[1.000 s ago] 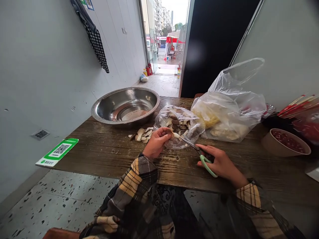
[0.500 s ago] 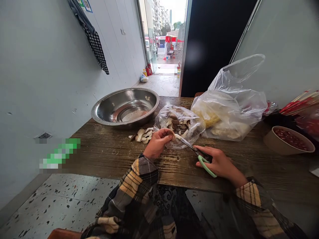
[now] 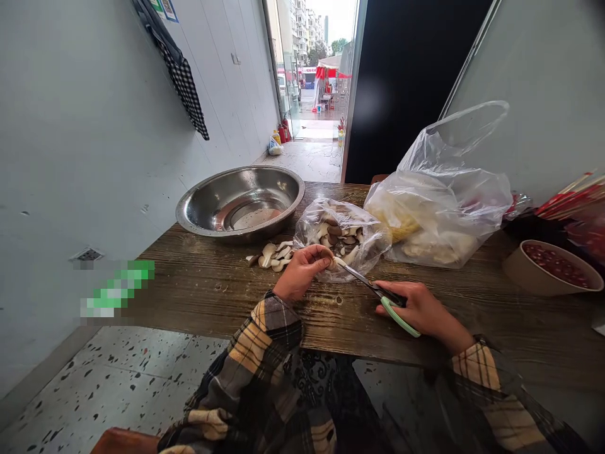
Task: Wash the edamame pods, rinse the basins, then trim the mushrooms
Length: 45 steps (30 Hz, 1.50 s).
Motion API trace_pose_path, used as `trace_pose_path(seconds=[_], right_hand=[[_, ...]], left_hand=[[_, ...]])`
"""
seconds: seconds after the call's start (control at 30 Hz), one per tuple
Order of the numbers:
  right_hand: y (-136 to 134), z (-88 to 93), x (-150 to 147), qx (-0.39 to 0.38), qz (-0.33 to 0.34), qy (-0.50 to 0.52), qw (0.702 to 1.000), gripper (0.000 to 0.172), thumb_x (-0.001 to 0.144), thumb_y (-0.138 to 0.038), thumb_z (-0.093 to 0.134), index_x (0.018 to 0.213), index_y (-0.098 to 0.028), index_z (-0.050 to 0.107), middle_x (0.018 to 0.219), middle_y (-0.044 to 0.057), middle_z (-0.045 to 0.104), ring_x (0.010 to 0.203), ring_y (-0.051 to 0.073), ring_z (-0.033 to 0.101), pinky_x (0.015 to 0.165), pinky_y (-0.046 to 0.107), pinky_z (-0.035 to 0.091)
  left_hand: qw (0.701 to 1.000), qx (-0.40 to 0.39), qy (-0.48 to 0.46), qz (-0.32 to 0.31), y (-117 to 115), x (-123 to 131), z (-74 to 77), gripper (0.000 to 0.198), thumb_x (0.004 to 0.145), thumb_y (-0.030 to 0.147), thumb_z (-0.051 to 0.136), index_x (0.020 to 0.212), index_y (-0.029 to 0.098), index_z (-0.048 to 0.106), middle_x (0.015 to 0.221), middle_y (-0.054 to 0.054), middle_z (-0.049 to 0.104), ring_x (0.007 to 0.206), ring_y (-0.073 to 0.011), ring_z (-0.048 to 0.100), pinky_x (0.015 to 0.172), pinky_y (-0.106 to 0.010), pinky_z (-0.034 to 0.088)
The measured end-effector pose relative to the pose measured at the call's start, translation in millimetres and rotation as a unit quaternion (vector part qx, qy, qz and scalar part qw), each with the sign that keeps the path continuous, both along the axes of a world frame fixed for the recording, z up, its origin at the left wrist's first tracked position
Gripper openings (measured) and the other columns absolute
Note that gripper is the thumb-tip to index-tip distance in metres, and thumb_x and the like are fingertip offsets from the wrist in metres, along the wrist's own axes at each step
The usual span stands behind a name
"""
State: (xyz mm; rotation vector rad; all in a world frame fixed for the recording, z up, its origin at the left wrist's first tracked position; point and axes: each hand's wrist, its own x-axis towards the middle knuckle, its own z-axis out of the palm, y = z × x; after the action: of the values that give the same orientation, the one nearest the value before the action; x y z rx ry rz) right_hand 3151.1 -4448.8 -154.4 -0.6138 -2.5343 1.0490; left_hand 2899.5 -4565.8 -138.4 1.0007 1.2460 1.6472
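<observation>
Between the thumb and fingers of my left hand (image 3: 302, 272) is a small pale mushroom (image 3: 336, 263), mostly covered by the fingers. My right hand (image 3: 420, 309) is closed on the green handles of a pair of scissors (image 3: 397, 317). The scissor blades point left and their tips meet the mushroom's stem. Just behind my hands, a clear plastic bag (image 3: 378, 243) lies with its mouth spread, full of grey-brown mushrooms (image 3: 333, 234). A small pile of mushrooms (image 3: 270, 255) rests on the table, left of the bag.
A wide steel basin (image 3: 189, 217) stands at the table's back left. On the right are a knotted clear bag (image 3: 439, 208) with pale and yellow contents, a paper bowl (image 3: 534, 277) of dark red pieces, and red-wrapped sticks (image 3: 571, 198). The wooden table (image 3: 189, 296) has its edge before me.
The scissor handles and my right hand have shifted slightly right, and the blades look closer together. My left hand still pinches the mushroom. The whole view has moved a little.
</observation>
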Motion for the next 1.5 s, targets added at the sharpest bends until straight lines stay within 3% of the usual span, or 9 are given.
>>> trace_pose_path(seconds=[0.13, 0.27, 0.43, 0.67, 0.87, 1.0, 1.13, 1.3, 1.5], right_hand=[[2.8, -2.0, 2.4, 0.006, 0.006, -0.001, 1.0, 0.044, 0.075, -0.043, 0.074, 0.115, -0.024, 0.072, 0.109, 0.007, 0.075, 0.097, 0.033, 0.071, 0.083, 0.043, 0.055], [5.6, -0.7, 3.9, 0.009, -0.008, 0.009, 1.0, 0.044, 0.076, -0.042, 0.074, 0.116, -0.024, 0.072, 0.113, 0.008, 0.073, 0.101, 0.033, 0.069, 0.087, 0.044, 0.053], [7.6, 4.1, -2.8, -0.011, -0.113, 0.033, 0.993, 0.05, 0.073, -0.044, 0.074, 0.117, -0.021, 0.07, 0.104, 0.009, 0.076, 0.094, 0.032, 0.07, 0.083, 0.044, 0.054], [-4.1, 13.7, -63.0, -0.187, -0.082, 0.187, 0.961, 0.058, 0.068, -0.036, 0.079, 0.119, -0.022, 0.056, 0.102, 0.008, 0.073, 0.091, 0.024, 0.069, 0.085, 0.041, 0.054], [-10.6, 13.3, -110.7, -0.274, -0.081, 0.261, 0.922, 0.057, 0.068, -0.037, 0.08, 0.117, -0.022, 0.056, 0.092, 0.004, 0.071, 0.079, 0.019, 0.067, 0.073, 0.035, 0.056], [-9.6, 8.5, -112.9, -0.241, -0.094, 0.279, 0.925, 0.053, 0.068, -0.032, 0.079, 0.116, -0.022, 0.057, 0.091, 0.003, 0.071, 0.079, 0.018, 0.066, 0.076, 0.035, 0.055], [-12.2, 6.7, -107.0, -0.158, -0.123, 0.279, 0.939, 0.05, 0.072, -0.029, 0.075, 0.118, -0.023, 0.057, 0.098, 0.005, 0.072, 0.085, 0.02, 0.067, 0.081, 0.038, 0.055], [-18.9, 8.8, -103.5, -0.065, -0.107, 0.246, 0.961, 0.043, 0.077, -0.027, 0.07, 0.118, -0.026, 0.059, 0.108, 0.005, 0.071, 0.094, 0.022, 0.068, 0.085, 0.038, 0.053], [-17.8, 9.9, -102.4, -0.051, -0.089, 0.225, 0.969, 0.042, 0.077, -0.027, 0.069, 0.117, -0.027, 0.06, 0.107, 0.004, 0.071, 0.095, 0.022, 0.068, 0.085, 0.037, 0.053]], left_hand=[[1.0, 0.003, 0.006, -0.017, 0.1, 0.4, 0.3, 0.025, 0.071, 0.033, 0.078, 0.081, 0.013, 0.069, 0.072, -0.002, 0.062, 0.065, -0.0101, 0.052, 0.06, -0.022, 0.037], [0.999, 0.007, -0.042, -0.003, 0.9, 1.1, -0.4, 0.024, 0.069, 0.029, 0.08, 0.082, 0.012, 0.067, 0.071, -0.002, 0.062, 0.064, -0.0093, 0.054, 0.058, -0.02, 0.038], [0.987, 0.012, -0.157, 0.03, 0.0, 1.6, 1.6, 0.031, 0.062, 0.023, 0.084, 0.082, 0.014, 0.063, 0.079, -0.001, 0.065, 0.069, -0.0107, 0.061, 0.061, -0.021, 0.048], [0.982, 0.011, -0.184, -0.026, -1.4, 4.3, 1.6, 0.035, 0.066, 0.022, 0.082, 0.093, 0.014, 0.061, 0.077, -0.002, 0.069, 0.08, -0.0181, 0.069, 0.076, -0.03, 0.055], [0.983, 0.019, -0.181, -0.036, 1.8, 6.6, -4.5, 0.03, 0.067, 0.022, 0.081, 0.089, 0.015, 0.062, 0.08, -0.002, 0.07, 0.075, -0.0148, 0.066, 0.078, -0.033, 0.054], [0.993, 0.012, -0.116, -0.008, 2.9, 7.9, -5.0, 0.026, 0.068, 0.023, 0.08, 0.088, 0.015, 0.065, 0.083, -0.001, 0.068, 0.077, -0.012, 0.062, 0.078, -0.025, 0.048], [0.999, 0.003, 0.029, 0.027, 1.1, 8.9, 0.6, 0.026, 0.077, 0.031, 0.074, 0.098, 0.016, 0.069, 0.096, -0.004, 0.068, 0.088, -0.0147, 0.061, 0.084, -0.027, 0.045], [0.971, -0.003, 0.231, 0.064, -0.4, 10.6, 5.8, 0.025, 0.079, 0.036, 0.072, 0.093, 0.015, 0.074, 0.093, -0.007, 0.068, 0.089, -0.0178, 0.06, 0.082, -0.028, 0.045], [0.963, -0.02, 0.261, 0.068, 0.0, 13.3, 6.1, 0.021, 0.082, 0.03, 0.066, 0.09, 0.012, 0.074, 0.088, -0.008, 0.07, 0.08, -0.0168, 0.062, 0.071, -0.026, 0.046]])
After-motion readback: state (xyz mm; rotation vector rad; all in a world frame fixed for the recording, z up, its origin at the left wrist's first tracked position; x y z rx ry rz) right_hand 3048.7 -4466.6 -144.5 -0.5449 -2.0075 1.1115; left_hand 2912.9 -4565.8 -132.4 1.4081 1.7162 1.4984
